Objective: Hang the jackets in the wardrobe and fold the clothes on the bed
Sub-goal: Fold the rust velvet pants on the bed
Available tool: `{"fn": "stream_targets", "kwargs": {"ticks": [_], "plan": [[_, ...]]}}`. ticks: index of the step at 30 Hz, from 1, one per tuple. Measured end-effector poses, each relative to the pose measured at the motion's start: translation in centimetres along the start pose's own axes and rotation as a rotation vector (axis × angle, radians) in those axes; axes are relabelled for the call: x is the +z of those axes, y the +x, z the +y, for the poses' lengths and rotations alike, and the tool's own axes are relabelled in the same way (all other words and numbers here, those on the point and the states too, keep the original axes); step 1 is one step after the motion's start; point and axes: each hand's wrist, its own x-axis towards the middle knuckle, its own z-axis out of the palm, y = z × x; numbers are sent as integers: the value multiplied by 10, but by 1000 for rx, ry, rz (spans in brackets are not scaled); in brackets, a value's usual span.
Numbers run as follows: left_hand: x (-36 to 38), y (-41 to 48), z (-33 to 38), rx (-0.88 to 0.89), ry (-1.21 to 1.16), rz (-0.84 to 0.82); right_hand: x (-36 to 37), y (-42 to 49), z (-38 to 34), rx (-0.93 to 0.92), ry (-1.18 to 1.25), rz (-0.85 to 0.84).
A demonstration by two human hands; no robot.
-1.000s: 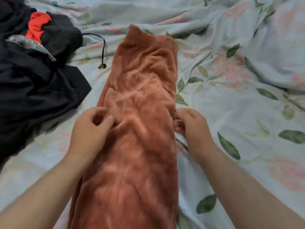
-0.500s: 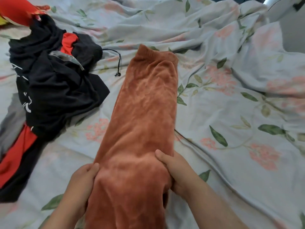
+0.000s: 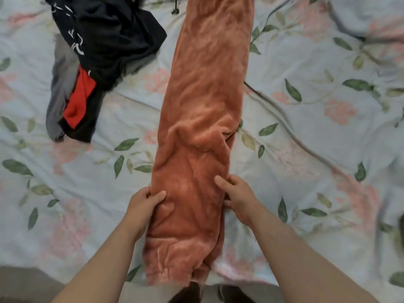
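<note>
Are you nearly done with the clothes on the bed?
Not nearly. Done: the orange trousers lie in one long strip. In hand: left hand and right hand grip their sides, not yet folded short. Left: the black and red clothes in a heap beside them.

Both hands (image 3: 144, 206) (image 3: 239, 199) pinch the rust fleece trousers' (image 3: 203, 110) edges.

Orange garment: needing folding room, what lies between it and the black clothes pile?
Head view: between orange garment and black clothes pile, bare floral bedsheet plus a drawstring tip.

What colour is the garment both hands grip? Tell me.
Rust orange all over, no pattern: the garment, seen in the head view.
</note>
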Motion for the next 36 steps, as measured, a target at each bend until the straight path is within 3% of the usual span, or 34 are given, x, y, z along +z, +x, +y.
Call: {"fn": "stream_targets", "kwargs": {"ticks": [4,7,11,15,20,24,27,30,33,36], "plan": [[-7,-25,-30,-54,149,54,6,-25,49,52,-214,106],[-14,-38,-48,-61,187,103,6,-39,75,145,-123,194],[-21,-52,-56,-83,225,-74,14,-52,92,68,-243,318],[-19,-63,-61,-112,188,-115,37,-71,112,52,-178,231],[-31,-95,-73,-290,93,-333,41,-90,122,203,-139,175],[-38,-129,-71,-301,-15,-341,34,-124,111,204,-34,57],[-37,-158,-53,-296,-105,-241,33,-151,96,189,-85,48],[-34,-190,-28,-156,-32,-123,32,-181,76,140,-206,117],[-34,-224,-4,79,70,18,35,-220,48,-69,-209,145],[-40,-251,28,271,97,22,42,-251,14,-201,-228,133]]}}
